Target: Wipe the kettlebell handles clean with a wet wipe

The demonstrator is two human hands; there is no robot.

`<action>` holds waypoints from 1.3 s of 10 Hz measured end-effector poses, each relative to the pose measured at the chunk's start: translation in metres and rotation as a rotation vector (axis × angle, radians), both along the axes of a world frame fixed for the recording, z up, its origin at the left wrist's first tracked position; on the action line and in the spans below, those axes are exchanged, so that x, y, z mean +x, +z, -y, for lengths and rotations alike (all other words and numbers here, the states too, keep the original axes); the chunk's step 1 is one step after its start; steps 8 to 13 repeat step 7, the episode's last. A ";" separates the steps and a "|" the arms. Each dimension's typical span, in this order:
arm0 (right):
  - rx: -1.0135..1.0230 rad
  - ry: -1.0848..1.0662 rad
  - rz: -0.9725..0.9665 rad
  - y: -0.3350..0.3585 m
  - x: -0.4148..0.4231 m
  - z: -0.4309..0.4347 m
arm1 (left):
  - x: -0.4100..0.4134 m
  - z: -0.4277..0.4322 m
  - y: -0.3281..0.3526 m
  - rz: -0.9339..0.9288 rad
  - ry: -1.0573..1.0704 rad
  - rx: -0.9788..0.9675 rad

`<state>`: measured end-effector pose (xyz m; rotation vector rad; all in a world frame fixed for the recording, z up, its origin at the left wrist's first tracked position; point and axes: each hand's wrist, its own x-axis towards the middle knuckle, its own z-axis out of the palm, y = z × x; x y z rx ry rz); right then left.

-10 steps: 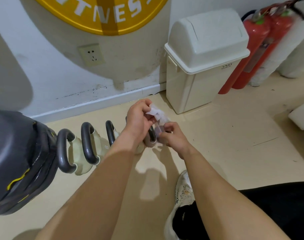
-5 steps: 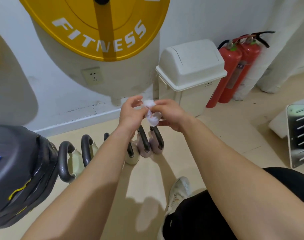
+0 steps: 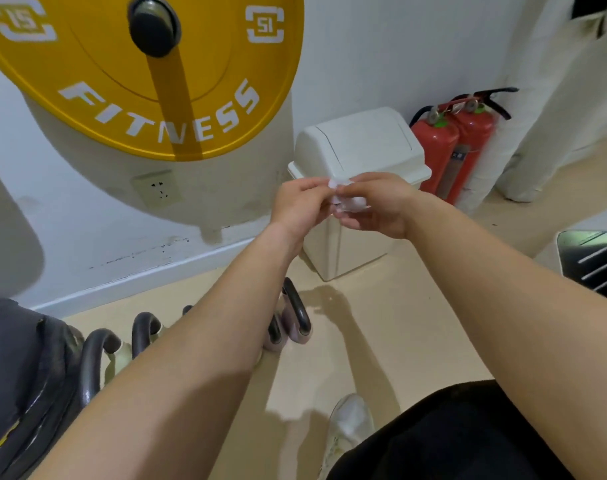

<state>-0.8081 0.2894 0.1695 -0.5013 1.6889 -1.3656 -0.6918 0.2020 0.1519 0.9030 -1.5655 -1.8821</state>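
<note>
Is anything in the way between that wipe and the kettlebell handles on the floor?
Nothing visible: the left hand and right hand hold the wet wipe in open air above the kettlebell handles.

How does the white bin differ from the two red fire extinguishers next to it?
The bin is white and boxy; the fire extinguishers are red and cylindrical. The bin has a domed swing lid; the fire extinguishers have black levers on top. Both stand upright on the floor by the wall.

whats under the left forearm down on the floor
A row of kettlebells on the floor: dark handles show on both sides of the left forearm. It covers the ones in the middle, so their number cannot be seen.
</note>
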 end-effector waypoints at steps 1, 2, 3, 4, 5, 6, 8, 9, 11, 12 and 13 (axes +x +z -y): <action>-0.027 -0.200 -0.057 -0.004 -0.045 0.010 | -0.039 0.020 0.002 0.206 -0.075 -0.247; -0.067 -0.359 -0.144 -0.011 -0.088 0.022 | -0.082 0.048 -0.011 0.492 -0.110 -0.790; -0.057 -0.418 -0.282 -0.022 -0.126 0.042 | -0.126 0.074 -0.025 0.729 -0.248 -1.171; -0.045 -0.430 -0.358 -0.031 -0.157 0.065 | -0.162 0.092 -0.038 0.855 -0.302 -1.415; -0.051 -0.353 -0.353 -0.033 -0.177 0.087 | -0.177 0.107 -0.050 0.944 -0.285 -1.507; 0.097 -0.142 -0.452 -0.028 -0.178 0.101 | -0.168 0.110 -0.049 0.758 -0.204 -1.477; 0.147 -0.207 -0.703 -0.028 -0.177 0.105 | -0.144 0.112 -0.042 0.610 -0.073 -1.451; 0.147 -0.207 -0.703 -0.028 -0.177 0.105 | -0.144 0.112 -0.042 0.610 -0.073 -1.451; 0.147 -0.207 -0.703 -0.028 -0.177 0.105 | -0.144 0.112 -0.042 0.610 -0.073 -1.451; 0.147 -0.207 -0.703 -0.028 -0.177 0.105 | -0.144 0.112 -0.042 0.610 -0.073 -1.451; 0.147 -0.207 -0.703 -0.028 -0.177 0.105 | -0.144 0.112 -0.042 0.610 -0.073 -1.451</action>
